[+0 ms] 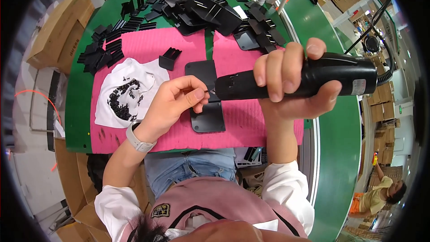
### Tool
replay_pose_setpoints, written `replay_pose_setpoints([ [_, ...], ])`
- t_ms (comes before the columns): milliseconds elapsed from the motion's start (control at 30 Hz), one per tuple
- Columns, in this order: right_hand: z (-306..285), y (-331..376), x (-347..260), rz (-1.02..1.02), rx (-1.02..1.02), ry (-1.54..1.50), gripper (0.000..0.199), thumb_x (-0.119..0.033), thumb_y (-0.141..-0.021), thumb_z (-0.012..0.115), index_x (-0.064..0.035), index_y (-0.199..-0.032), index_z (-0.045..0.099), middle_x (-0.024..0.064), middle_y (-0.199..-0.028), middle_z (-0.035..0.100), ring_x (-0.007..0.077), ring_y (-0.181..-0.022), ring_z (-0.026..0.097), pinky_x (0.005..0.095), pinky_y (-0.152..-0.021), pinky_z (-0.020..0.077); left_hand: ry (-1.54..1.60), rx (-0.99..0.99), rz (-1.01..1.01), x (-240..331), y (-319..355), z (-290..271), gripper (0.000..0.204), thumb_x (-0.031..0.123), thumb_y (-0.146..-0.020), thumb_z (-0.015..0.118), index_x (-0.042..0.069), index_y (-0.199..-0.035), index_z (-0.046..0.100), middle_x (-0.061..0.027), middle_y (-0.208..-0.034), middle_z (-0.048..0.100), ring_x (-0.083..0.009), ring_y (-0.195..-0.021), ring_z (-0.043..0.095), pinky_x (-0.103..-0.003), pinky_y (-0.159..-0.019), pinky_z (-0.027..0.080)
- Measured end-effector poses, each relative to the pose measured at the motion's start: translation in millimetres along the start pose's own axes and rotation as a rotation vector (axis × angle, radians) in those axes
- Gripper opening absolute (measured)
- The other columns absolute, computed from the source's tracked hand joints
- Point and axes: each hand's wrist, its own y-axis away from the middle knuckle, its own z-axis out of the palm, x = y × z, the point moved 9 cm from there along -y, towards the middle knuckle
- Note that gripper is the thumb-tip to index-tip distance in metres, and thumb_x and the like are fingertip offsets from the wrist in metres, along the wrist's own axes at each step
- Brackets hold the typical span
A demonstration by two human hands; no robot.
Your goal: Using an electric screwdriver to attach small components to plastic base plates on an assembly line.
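My right hand [291, 76] is wrapped round a black electric screwdriver [242, 85], held level with its tip toward the left. Thumb and forefinger of my left hand [183, 96] pinch a small black screw [207, 91] at that tip. Beneath the tool lies a flat black plastic piece [208, 118] with rounded corners, its middle partly hidden by the screwdriver and my fingers. A pile of small black screws [118, 103] rests on a white cloth [105, 114] to the left. Beyond the cloth sits a black slotted piece [169, 58].
Pink corrugated sheets [156, 136] cover part of the green table [340, 130]. Black plastic parts [197, 11] are heaped along its far side, with more slotted pieces [101, 54] at the left. A cable [389, 69] trails from the screwdriver. Cardboard boxes [53, 40] stand at the left.
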Motion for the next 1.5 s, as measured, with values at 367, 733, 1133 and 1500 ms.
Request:
replay_pose_setpoints([
  [367, -11, 8, 17, 0.035, 0.067, 0.016, 0.048, -0.049, -0.084, 0.058, -0.0106, -0.110, 0.045, 0.0022, -0.062, 0.048, 0.0139, -0.046, 0.047, 0.0325, -0.056, 0.0435, -0.008, 0.053, 0.019, -3, 0, -13, 0.015, 0.013, -0.088, 0.063, -0.001, -0.092, 0.060, -0.0040, -0.081, 0.059, -0.0061, -0.065, 0.052, -0.019, -0.062, 0.044],
  [733, -8, -1, 43, 0.158, 0.048, 0.057, 0.038, -0.025, -0.082, 0.061, -0.0018, -0.107, 0.044, 0.0060, -0.059, 0.048, 0.0140, -0.043, 0.044, 0.0285, -0.044, 0.0392, -0.550, 0.254, 0.172, 12, 1, -39, 0.043, 0.027, -0.088, 0.064, -0.005, -0.112, 0.049, -0.0060, -0.067, 0.059, -0.0068, -0.053, 0.053, -0.019, -0.048, 0.042],
  [1133, -4, 6, 77, 0.344, -0.048, 0.353, 0.035, -0.025, -0.078, 0.065, -0.0032, -0.095, 0.044, 0.0050, -0.056, 0.045, 0.0127, -0.042, 0.041, 0.0261, -0.042, 0.0358, -0.335, 0.136, -0.175, -33, -12, -32, 0.030, 0.014, -0.090, 0.054, -0.005, -0.110, 0.043, -0.0084, -0.065, 0.058, -0.0142, -0.041, 0.053, -0.025, -0.038, 0.040],
  [1500, 18, 2, 91, 0.392, -0.127, 0.385, 0.033, -0.021, -0.076, 0.068, -0.0007, -0.087, 0.043, 0.0056, -0.055, 0.046, 0.0104, -0.041, 0.042, 0.0240, -0.040, 0.0351, -0.372, 0.201, -0.157, -29, -8, -32, 0.018, 0.008, -0.089, 0.053, -0.003, -0.101, 0.045, -0.0072, -0.064, 0.057, -0.0133, -0.040, 0.051, -0.025, -0.037, 0.037],
])
